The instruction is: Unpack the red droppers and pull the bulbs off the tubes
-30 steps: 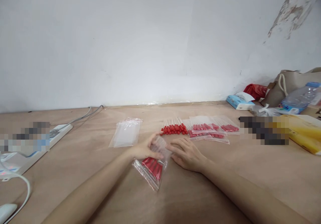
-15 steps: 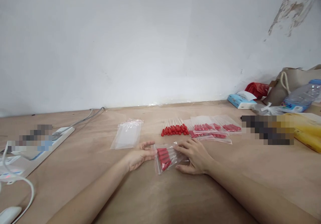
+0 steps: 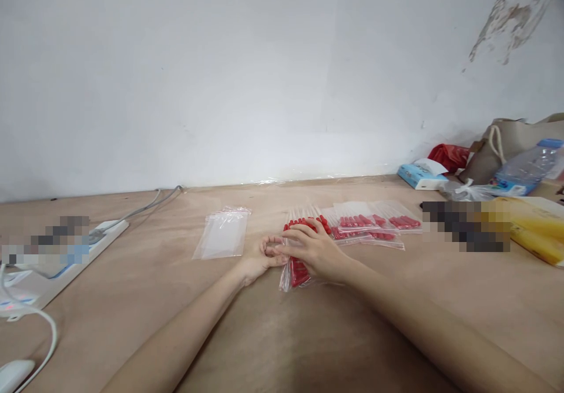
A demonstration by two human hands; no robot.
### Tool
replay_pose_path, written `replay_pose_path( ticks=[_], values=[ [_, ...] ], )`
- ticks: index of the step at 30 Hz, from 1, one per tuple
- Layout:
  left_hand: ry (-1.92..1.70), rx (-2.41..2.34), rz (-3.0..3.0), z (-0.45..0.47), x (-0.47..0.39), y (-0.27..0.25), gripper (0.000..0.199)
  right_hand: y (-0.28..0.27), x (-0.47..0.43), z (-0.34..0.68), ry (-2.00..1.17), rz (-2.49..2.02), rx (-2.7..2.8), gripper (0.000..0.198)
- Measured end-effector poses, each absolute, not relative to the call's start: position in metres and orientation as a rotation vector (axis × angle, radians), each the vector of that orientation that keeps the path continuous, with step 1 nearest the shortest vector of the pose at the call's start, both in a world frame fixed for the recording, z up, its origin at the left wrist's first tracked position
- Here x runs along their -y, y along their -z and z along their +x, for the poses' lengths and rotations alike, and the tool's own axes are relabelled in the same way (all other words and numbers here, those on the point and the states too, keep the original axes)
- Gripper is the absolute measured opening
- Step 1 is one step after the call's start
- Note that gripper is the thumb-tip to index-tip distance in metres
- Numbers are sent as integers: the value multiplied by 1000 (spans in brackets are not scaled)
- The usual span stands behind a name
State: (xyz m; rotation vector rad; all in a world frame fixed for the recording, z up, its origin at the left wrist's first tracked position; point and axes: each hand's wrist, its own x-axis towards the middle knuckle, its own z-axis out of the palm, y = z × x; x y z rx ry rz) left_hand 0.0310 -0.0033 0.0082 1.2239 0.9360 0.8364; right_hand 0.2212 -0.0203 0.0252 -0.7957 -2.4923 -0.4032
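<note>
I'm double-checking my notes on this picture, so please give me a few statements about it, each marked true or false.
1. The right hand is over the near bag of red-tipped pieces. True.
2. The flat clear bags lie right of the loose red-tipped pieces. False: the flat clear bags lie left of the loose red-tipped pieces.
3. The blue tissue pack lies left of the plastic bottle. True.
4. The left hand rests on the power strip. False: the left hand is beside the near bag, well away from the power strip.
</note>
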Motion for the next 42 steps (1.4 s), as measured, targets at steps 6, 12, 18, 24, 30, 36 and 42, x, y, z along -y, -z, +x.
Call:
replay_pose_path(
  ticks=[6,12,18,24,30,36,42],
  values=[
    [-794,-894,1357,32,3,-2,60,-23,5,221,527,-616,2549,36],
    [-751,-932,1389,30,3,1,60,-7,1,225,525,-469,2348,20],
    [-815,-997,1561,28,10,-1,45,1,10,227,551,-533,2216,17],
    [-958,-916,2456,15,24,3,27,2,11,229,418,-687,2251,17],
    [-916,-735,2743,25,10,-1,17,1,11,229,347,-688,2233,16],
    [-648,-605,2619,23,4,-9,16,3,10,232,374,-613,2298,20],
    [-621,-510,2587,23,3,-17,16,4,4,231,342,-560,2418,20]
  ],
)
